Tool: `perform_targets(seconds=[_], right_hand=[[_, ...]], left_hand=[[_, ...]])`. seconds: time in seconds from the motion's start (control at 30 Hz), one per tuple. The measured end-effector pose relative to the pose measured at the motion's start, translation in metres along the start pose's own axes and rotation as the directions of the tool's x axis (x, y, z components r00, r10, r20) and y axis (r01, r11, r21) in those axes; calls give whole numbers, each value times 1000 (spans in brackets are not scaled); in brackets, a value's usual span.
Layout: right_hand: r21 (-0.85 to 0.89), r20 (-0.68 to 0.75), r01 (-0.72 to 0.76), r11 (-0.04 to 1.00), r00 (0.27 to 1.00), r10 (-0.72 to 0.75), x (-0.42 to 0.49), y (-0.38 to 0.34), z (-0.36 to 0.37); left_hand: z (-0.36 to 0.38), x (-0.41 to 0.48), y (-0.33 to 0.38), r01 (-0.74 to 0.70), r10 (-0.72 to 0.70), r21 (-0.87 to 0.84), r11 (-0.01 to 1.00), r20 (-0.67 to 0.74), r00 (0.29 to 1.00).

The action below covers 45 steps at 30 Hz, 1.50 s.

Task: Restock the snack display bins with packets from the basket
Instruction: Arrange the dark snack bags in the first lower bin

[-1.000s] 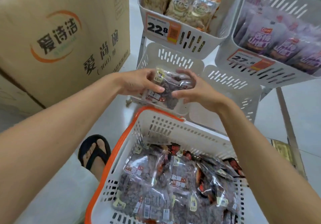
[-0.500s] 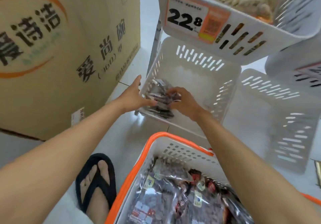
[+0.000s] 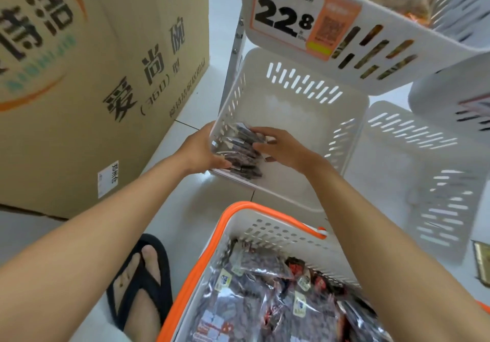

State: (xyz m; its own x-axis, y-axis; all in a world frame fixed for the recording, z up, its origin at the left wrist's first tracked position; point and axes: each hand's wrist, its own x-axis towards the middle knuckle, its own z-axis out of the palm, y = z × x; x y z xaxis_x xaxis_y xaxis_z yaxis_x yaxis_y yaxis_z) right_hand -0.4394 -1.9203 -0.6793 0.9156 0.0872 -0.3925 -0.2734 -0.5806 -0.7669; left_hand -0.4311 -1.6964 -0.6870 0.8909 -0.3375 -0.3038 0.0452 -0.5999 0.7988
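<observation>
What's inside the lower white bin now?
The bin holds a stack of dark snack packets in its near left corner, held between the left hand and right hand. The hands cover part, so the count is unclear.

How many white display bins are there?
4: the 22.8 bin, the right-edge bin, the lower bin holding packets, the empty bin beside it. Others may be hidden.

glossy packets [image 3: 240, 148], plastic bin [image 3: 289, 118] (matt)

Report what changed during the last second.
The left hand and right hand carried the packets from above the basket down into the near-left corner of the lower bin. Unchanged: both hands still on the packets, basket still loaded.
</observation>
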Motion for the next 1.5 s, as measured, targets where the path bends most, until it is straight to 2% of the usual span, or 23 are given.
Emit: perform_targets(seconds=[0.07, 0.17, 0.23, 0.3, 0.4, 0.5, 0.6, 0.67, 0.73, 0.8, 0.87, 0.93, 0.97, 1.07, 1.1, 1.13, 1.17, 1.2, 1.27, 1.3, 1.4, 1.5], right_hand=[[102, 90, -75, 992, 994, 66, -1, -4, -6], [56, 123, -89, 994, 989, 82, -8, -12, -4], [29, 131, -88, 996, 988, 84, -17, -5, -6], [72, 127, -100, 992, 988, 91, -28, 4, -5], [249, 143, -100, 963, 988, 66, -33, 6, 8], [200, 115, -39, 979, 993, 16, -31, 1, 18], [180, 120, -81, 980, 991, 60, -41, 1, 14], [4, 16, -53, 999, 998, 53, -57, 0, 10], [-58, -137, 13, 998, 990, -21, -82, -6, 8], [-24, -229, 70, 997, 971, -74, -118, -10, 8], [-14, -210, 84, 996, 974, -86, -157, -11, 10], [-77, -201, 96, 992, 973, -110, -199, -4, 13], [-126, -248, 121, 985, 957, -149, -221, 2, 15], [-272, -500, 208, 940, 804, -322, -286, 30, 30], [-294, -505, 174, 940, 806, -307, -303, 43, 36], [-288, -448, 106, 952, 863, -232, -313, 60, 42], [-277, -327, -5, 961, 941, -89, -320, 78, 48], [-292, -184, -114, 950, 981, 61, -324, 98, 54], [-362, 13, -266, 893, 957, 290, -329, 131, 65], [-358, 23, -299, 885, 944, 329, -330, 141, 71], [-173, -163, -319, 932, 942, 292, -326, 149, 74], [-21, -121, -308, 951, 945, 303, -326, 139, 54]], left_hand=[[1, 1, -1, 17, -17, -5, 1000, -4, 1000], [2, 1, 1, 64, -63, -82, 995, 18, 998], [3, -1, 1, 97, -86, -197, 976, 64, 994], [3, -2, -3, 124, -96, -260, 958, 118, 988], [3, -7, -3, 155, -106, -292, 944, 177, 979], [5, -8, -1, 174, -113, -316, 933, 202, 973], [4, -15, 8, 186, -151, -253, 949, 152, 977], [3, -30, 21, 187, -190, -102, 977, -22, 981], [7, -53, 39, 143, -127, 83, 986, -176, 976], [14, -80, 56, 36, -13, 168, 985, -137, 991], [23, -109, 66, -53, 64, 213, 976, -45, 997], [32, -138, 75, -131, 137, 245, 961, -9, 991], [37, -153, 79, -174, 183, 257, 951, -14, 983], [58, -191, 89, -286, 315, 296, 911, -53, 948], [65, -200, 89, -303, 329, 303, 904, -39, 944], [72, -207, 89, -309, 326, 315, 897, -1, 945], [80, -213, 88, -304, 303, 329, 894, 55, 951], [89, -218, 88, -289, 266, 339, 895, 114, 957], [104, -227, 86, -248, 191, 342, 906, 192, 963], [112, -231, 84, -222, 157, 334, 916, 212, 965], [131, -236, 78, -164, 100, 275, 947, 231, 968], [146, -236, 77, -99, 72, 130, 987, 197, 978]])
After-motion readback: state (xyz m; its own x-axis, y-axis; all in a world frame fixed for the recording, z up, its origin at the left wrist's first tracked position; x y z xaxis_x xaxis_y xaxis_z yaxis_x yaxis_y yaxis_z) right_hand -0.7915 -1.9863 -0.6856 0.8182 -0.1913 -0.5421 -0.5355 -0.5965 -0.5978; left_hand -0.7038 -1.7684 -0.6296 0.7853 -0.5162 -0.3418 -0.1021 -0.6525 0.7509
